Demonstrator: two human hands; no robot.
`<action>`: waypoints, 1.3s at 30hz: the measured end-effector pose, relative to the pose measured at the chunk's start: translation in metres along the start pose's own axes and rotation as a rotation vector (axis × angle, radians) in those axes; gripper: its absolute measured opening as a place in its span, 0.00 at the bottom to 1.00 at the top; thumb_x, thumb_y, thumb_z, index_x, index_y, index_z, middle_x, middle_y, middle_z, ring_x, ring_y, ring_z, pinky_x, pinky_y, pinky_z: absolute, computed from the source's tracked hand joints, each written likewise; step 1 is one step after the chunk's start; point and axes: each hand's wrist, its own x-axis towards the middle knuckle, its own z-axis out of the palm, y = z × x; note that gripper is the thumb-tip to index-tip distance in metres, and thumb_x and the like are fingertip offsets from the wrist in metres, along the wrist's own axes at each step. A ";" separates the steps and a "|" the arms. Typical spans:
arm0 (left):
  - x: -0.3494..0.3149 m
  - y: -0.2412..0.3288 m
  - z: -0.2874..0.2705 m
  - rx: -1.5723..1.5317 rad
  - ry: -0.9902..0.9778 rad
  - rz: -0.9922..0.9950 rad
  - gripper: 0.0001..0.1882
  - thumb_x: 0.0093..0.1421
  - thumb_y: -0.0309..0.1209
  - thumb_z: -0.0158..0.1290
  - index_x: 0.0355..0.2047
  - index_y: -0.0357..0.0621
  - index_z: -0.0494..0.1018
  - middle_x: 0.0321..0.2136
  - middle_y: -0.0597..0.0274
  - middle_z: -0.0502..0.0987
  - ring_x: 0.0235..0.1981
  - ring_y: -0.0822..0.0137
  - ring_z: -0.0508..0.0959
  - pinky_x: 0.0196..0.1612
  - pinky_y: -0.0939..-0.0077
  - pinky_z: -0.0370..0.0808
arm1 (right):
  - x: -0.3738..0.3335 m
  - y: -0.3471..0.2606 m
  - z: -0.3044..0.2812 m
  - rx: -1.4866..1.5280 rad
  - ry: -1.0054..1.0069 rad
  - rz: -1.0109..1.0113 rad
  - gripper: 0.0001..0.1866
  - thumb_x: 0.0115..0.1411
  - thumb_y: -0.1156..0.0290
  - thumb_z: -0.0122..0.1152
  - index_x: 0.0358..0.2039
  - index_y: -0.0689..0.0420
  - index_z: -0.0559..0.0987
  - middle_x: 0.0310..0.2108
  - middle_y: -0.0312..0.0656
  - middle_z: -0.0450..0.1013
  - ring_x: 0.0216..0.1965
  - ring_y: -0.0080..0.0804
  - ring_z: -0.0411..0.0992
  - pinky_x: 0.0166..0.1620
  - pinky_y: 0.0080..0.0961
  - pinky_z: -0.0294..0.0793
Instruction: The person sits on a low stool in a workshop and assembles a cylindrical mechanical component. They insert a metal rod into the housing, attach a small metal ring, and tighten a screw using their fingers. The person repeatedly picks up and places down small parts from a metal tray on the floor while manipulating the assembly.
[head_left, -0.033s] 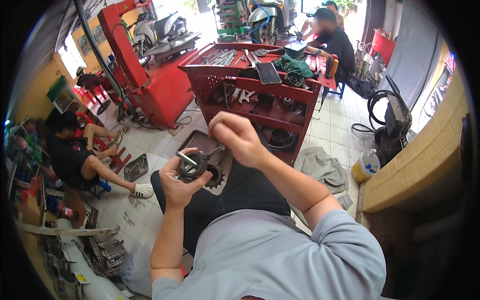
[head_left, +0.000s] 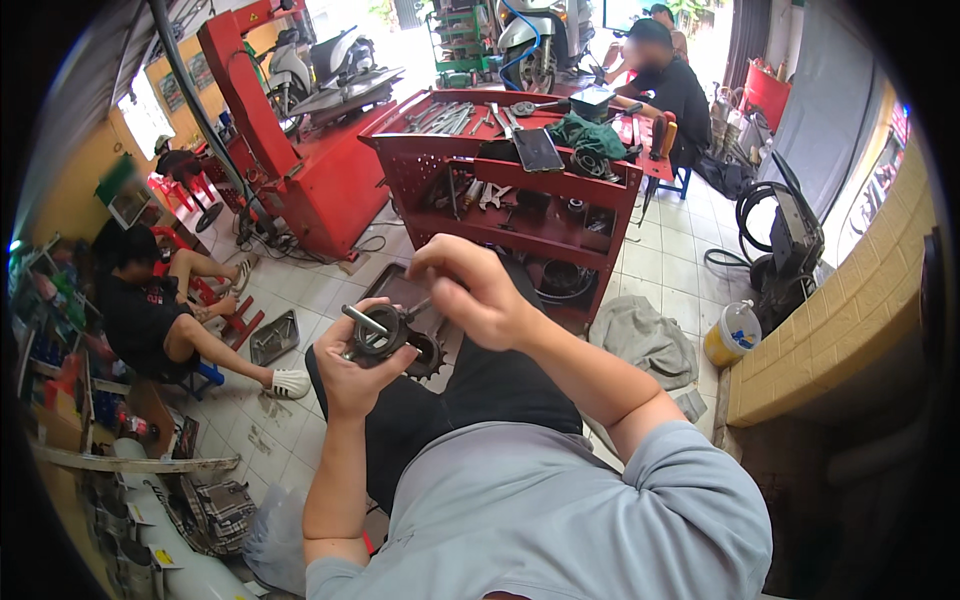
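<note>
1. Centrally: red sheet-metal tool cart [head_left: 430, 160], boxy and tiered, side panel perforated, smooth steel spanners [head_left: 447, 118] on top.
2. Just right of the cart, on glossy tiles: soft, crumpled grey cloth [head_left: 645, 340].
3. On the floor beyond the lap: dark shallow tray [head_left: 400, 290], partly hidden.
4. Right hand [head_left: 475, 300]: fingers curled, near a slim stem; pinching or merely beside the stem, cannot tell.
5. Left hand [head_left: 355, 370]: thumb and fingers wrapped firmly around a dark metal ring [head_left: 392, 318].
6. Same ring: thick, round, above the black-trousered lap, face turned largely up.
7. Toothed wheel [head_left: 431, 357]: dark, flat, blunt-toothed, just right of and below the ring.
8. Rod [head_left: 366, 320]: bright, smooth, cylindrical; long axis slanting from upper left to lower right, upper end pointing left and away from the body.
</note>
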 end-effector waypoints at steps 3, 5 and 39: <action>-0.003 0.007 -0.002 0.031 -0.039 0.041 0.27 0.40 0.23 0.68 0.42 0.32 0.74 0.34 0.63 0.79 0.35 0.76 0.78 0.41 0.79 0.76 | 0.000 0.001 0.010 -0.200 -0.034 -0.296 0.29 0.59 0.49 0.51 0.46 0.64 0.71 0.39 0.49 0.67 0.39 0.40 0.68 0.43 0.31 0.68; -0.006 0.010 0.003 0.075 -0.100 0.071 0.28 0.39 0.24 0.69 0.42 0.32 0.74 0.35 0.61 0.79 0.36 0.74 0.78 0.43 0.78 0.75 | -0.002 0.002 0.012 -0.297 -0.082 -0.424 0.29 0.59 0.49 0.52 0.47 0.65 0.71 0.41 0.51 0.69 0.43 0.42 0.69 0.46 0.32 0.68; -0.016 0.016 0.004 0.214 -0.129 0.093 0.26 0.37 0.31 0.71 0.36 0.34 0.73 0.28 0.62 0.77 0.29 0.77 0.76 0.35 0.81 0.74 | -0.014 -0.029 0.035 0.376 0.096 0.350 0.12 0.63 0.67 0.56 0.35 0.65 0.77 0.32 0.39 0.76 0.35 0.19 0.72 0.41 0.19 0.73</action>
